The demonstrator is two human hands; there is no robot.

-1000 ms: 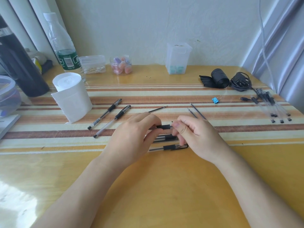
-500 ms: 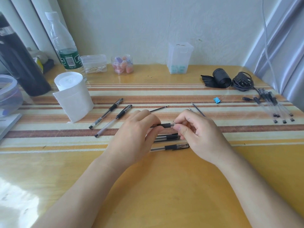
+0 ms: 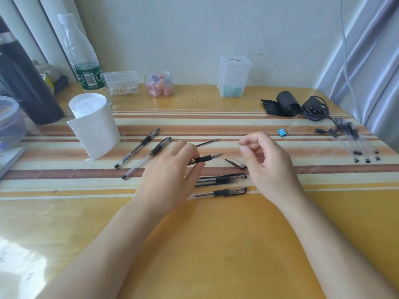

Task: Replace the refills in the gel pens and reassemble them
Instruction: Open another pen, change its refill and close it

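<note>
My left hand (image 3: 170,169) grips an uncapped gel pen (image 3: 206,158) by its black rubber grip, with the bare tip pointing right. Its clear cap with a black clip (image 3: 235,163) lies on the table just right of the tip. Above and right of the cap hovers my right hand (image 3: 266,161), fingers loosely curled and holding nothing. Two capped pens (image 3: 222,179) (image 3: 220,192) lie side by side below my hands. Two more pens (image 3: 138,147) (image 3: 148,157) lie slanted to the left. A loose refill (image 3: 207,143) rests beyond my left hand.
A bundle of refills (image 3: 354,140) lies at the far right beside a black cable (image 3: 315,108) and a black roll (image 3: 288,103). A blue binder clip (image 3: 281,132) sits behind my right hand. A tissue roll (image 3: 95,124), a bottle (image 3: 83,59) and small clear containers (image 3: 234,76) stand at the back.
My right hand pulled the cap off the pen, dropped it on the table and lifted away to the right. My left hand keeps hold of the pen.
</note>
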